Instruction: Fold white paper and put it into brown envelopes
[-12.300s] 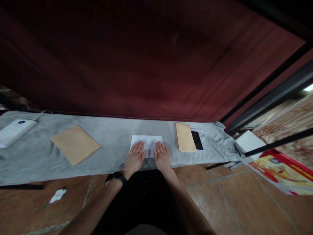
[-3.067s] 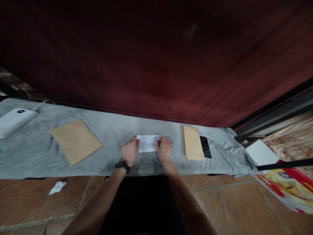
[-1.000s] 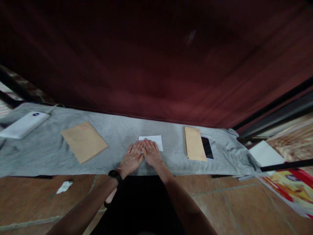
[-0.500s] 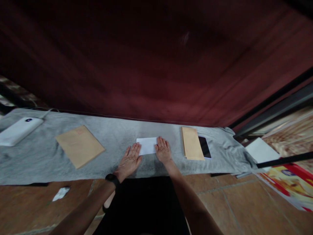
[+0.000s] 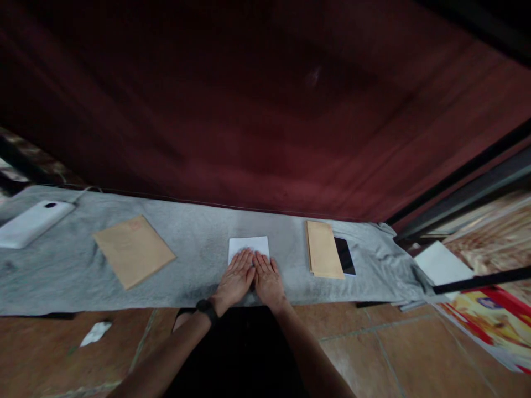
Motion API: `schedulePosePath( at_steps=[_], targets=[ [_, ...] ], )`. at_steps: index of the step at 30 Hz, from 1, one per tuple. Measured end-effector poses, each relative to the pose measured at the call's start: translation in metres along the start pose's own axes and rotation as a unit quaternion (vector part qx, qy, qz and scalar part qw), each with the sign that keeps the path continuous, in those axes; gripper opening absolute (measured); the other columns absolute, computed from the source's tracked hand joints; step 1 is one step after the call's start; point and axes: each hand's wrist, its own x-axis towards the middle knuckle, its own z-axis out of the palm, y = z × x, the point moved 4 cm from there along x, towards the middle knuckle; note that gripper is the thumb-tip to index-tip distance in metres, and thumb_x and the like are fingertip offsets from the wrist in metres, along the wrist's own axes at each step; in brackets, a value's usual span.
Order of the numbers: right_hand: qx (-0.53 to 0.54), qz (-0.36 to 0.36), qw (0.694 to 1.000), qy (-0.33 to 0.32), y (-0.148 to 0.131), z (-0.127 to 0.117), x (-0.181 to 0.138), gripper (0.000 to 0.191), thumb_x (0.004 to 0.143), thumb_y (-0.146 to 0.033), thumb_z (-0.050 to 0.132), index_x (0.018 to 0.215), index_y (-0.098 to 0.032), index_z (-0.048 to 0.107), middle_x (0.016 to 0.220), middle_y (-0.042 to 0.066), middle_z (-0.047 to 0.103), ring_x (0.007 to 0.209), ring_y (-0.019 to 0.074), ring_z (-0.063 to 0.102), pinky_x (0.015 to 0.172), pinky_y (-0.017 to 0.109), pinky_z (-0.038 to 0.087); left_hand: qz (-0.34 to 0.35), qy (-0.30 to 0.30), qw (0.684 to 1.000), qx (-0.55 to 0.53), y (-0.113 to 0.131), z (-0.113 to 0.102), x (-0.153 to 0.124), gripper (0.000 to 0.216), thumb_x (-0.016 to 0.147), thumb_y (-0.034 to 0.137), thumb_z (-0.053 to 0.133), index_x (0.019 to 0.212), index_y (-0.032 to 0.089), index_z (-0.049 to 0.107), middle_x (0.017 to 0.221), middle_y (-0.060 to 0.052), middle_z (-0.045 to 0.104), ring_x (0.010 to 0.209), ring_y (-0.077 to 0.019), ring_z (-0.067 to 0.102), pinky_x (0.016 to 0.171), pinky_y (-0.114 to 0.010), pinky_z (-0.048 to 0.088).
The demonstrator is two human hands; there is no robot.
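Observation:
A small folded white paper lies on a grey cloth spread over the floor. My left hand and my right hand lie flat side by side on the paper's near half, fingers stretched out and touching it. Both palms press down; neither hand grips anything. A black band sits on my left wrist.
A large tan envelope lies to the left, a white power bank at the far left. A narrow tan envelope and a dark phone lie to the right. White sheet and colourful poster sit further right. Dark red curtain behind.
The paper has gone from a wider sheet to a smaller folded piece. In the last half second my hands moved from its two sides to lie together flat on its middle.

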Motion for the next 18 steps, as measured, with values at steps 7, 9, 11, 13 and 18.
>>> schedulePosePath(
  at_steps=[7, 9, 11, 13, 18],
  targets=[
    [-0.022, -0.001, 1.000, 0.006, 0.004, 0.006, -0.001, 0.057, 0.100, -0.025, 0.038, 0.155, -0.016, 0.026, 0.159, 0.009, 0.031, 0.148, 0.0214, 0.028, 0.122, 0.045, 0.021, -0.011, 0.035, 0.999, -0.011, 0.011, 0.006, -0.003, 0.072, 0.099, 0.056, 0.031, 0.153, 0.009, 0.030, 0.157, -0.017, 0.037, 0.148, -0.0264, 0.030, 0.120, -0.046, 0.029],
    [-0.027, 0.023, 0.999, 0.025, 0.004, 0.005, -0.001, 0.056, 0.101, -0.024, 0.038, 0.155, -0.015, 0.028, 0.158, 0.010, 0.033, 0.148, 0.0205, 0.030, 0.121, 0.045, 0.023, -0.026, 0.044, 0.999, 0.004, -0.004, 0.000, -0.011, 0.074, 0.098, 0.058, 0.031, 0.153, 0.008, 0.031, 0.156, -0.018, 0.037, 0.147, -0.0280, 0.030, 0.119, -0.047, 0.029],
    [-0.028, 0.034, 0.998, 0.038, 0.003, 0.004, -0.002, 0.055, 0.101, -0.024, 0.037, 0.154, -0.014, 0.030, 0.158, 0.010, 0.035, 0.147, 0.0201, 0.032, 0.121, 0.044, 0.023, -0.044, 0.046, 0.998, 0.018, -0.020, -0.006, -0.018, 0.074, 0.098, 0.056, 0.028, 0.151, 0.006, 0.034, 0.156, -0.020, 0.037, 0.147, -0.0289, 0.031, 0.119, -0.048, 0.029],
    [-0.026, 0.036, 0.998, 0.046, 0.001, 0.003, -0.002, 0.053, 0.102, -0.024, 0.035, 0.154, -0.014, 0.031, 0.157, 0.010, 0.036, 0.146, 0.0197, 0.033, 0.121, 0.043, 0.023, -0.062, 0.042, 0.997, 0.027, -0.033, -0.012, -0.022, 0.072, 0.099, 0.054, 0.026, 0.150, 0.004, 0.036, 0.155, -0.020, 0.039, 0.147, -0.0293, 0.032, 0.120, -0.048, 0.028],
    [-0.035, 0.035, 0.998, 0.046, 0.000, 0.001, -0.002, 0.052, 0.102, -0.025, 0.035, 0.153, -0.015, 0.033, 0.157, 0.010, 0.037, 0.145, 0.0202, 0.035, 0.120, 0.044, 0.024, -0.117, 0.055, 0.991, 0.029, -0.037, -0.017, -0.007, 0.069, 0.099, 0.046, 0.025, 0.152, 0.002, 0.032, 0.153, -0.021, 0.041, 0.147, -0.0306, 0.030, 0.121, -0.052, 0.023]
  ],
)
